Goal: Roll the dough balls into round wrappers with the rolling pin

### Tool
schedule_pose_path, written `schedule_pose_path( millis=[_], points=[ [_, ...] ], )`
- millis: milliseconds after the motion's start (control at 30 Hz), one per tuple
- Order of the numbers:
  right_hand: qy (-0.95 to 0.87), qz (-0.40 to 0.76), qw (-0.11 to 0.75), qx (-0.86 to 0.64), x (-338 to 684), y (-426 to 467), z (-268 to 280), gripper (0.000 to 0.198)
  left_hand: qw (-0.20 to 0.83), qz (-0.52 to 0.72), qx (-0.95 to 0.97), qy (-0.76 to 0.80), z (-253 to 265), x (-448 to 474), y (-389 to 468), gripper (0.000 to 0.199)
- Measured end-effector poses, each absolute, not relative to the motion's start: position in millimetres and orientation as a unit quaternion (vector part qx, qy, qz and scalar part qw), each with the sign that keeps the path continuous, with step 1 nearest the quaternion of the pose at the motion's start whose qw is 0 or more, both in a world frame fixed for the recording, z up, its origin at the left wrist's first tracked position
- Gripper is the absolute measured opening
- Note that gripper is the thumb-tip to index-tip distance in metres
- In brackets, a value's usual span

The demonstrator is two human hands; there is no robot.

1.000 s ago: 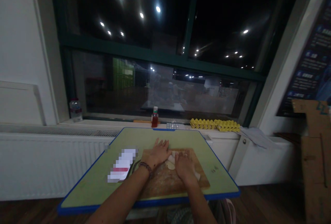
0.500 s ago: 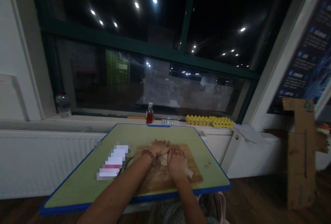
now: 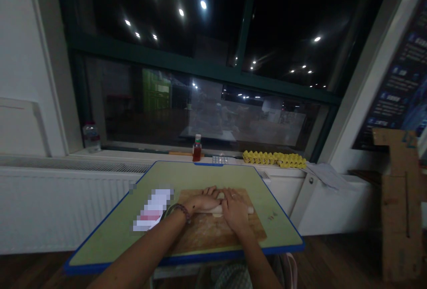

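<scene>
A pale rolling pin (image 3: 216,210) lies crosswise on a wooden board (image 3: 216,231). Over its left part rests my left hand (image 3: 205,201), wearing a beaded bracelet, with the thumb along the pin and the fingers reaching over the far side. My right hand (image 3: 235,211), a ring on one finger, presses on the pin nearer its right end, fingers curved over it. Between and under the hands a small piece of pale flattened dough (image 3: 217,215) shows on both sides of the pin; the rest of it is covered.
The board sits on a green table with a blue edge (image 3: 133,246). To the left lies a blurred-out white phone-like object (image 3: 153,209). On the windowsill stand a red-filled bottle (image 3: 197,148), a clear bottle (image 3: 91,137) and yellow egg trays (image 3: 274,159). Cardboard (image 3: 402,209) stands at right.
My hands now lie more level across the rolling pin; the left was further forward and spread flat. The pin has turned from slanted to nearly crosswise. The view has shifted slightly left.
</scene>
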State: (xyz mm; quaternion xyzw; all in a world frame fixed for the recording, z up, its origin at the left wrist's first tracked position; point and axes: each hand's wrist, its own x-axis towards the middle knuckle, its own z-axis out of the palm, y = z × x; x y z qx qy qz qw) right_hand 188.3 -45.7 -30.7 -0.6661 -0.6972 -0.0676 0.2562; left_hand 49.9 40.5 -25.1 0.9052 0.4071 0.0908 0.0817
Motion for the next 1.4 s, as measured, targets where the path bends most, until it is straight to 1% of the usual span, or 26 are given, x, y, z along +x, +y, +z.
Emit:
schedule_pose_path(
  millis=[167, 333, 533, 633, 700, 767, 900, 1067, 1133, 1267, 1400],
  points=[
    [-0.691, -0.105, 0.284, -0.656, 186.5, -59.9, -36.1, 0.043, 0.078, 0.058, 0.916, 0.388, -1.7, 45.6, 33.9, 0.031],
    [-0.678, -0.126, 0.277, -0.669, 186.0, -59.9, -35.7, 0.039, 0.064, 0.034, 0.895, 0.439, 20.2, 35.6, 28.2, 0.026],
    [-0.661, -0.125, 0.240, -0.700, 182.4, -61.0, -31.5, 0.040, 0.057, 0.006, 0.883, 0.467, 24.7, 14.8, 21.6, 0.026],
    [-0.641, -0.110, 0.220, -0.727, 178.6, -60.9, -27.0, 0.040, 0.019, 0.020, 0.878, 0.477, 27.9, 11.2, 15.6, 0.034],
    [-0.633, -0.095, 0.208, -0.740, 176.6, -59.1, -23.4, 0.041, -0.022, 0.056, 0.878, 0.475, 27.6, 13.6, 11.7, 0.040],
    [-0.639, -0.084, 0.201, -0.738, 176.2, -55.1, -19.6, 0.041, -0.036, 0.094, 0.880, 0.464, 22.9, 19.1, 10.0, 0.045],
    [-0.683, -0.069, 0.198, -0.700, 181.9, -41.7, -14.4, 0.040, 0.021, 0.108, 0.869, 0.483, 4.8, 32.2, 15.6, 0.051],
    [-0.727, -0.021, 0.171, -0.665, 190.4, -29.3, -16.6, 0.043, 0.040, 0.105, 0.838, 0.535, -8.9, 39.3, 18.5, 0.054],
    [-0.722, -0.028, 0.174, -0.670, 190.7, -31.5, -18.4, 0.043, 0.036, 0.094, 0.847, 0.522, -10.4, 38.5, 12.8, 0.053],
    [-0.736, -0.048, 0.186, -0.649, 188.2, -47.8, -18.9, 0.046, -0.014, 0.106, 0.880, 0.462, -10.7, 33.6, -5.4, 0.050],
    [-0.749, -0.052, 0.183, -0.635, 185.5, -66.0, -16.7, 0.049, 0.002, 0.100, 0.897, 0.431, -7.5, 27.8, -20.1, 0.050]
  ],
)
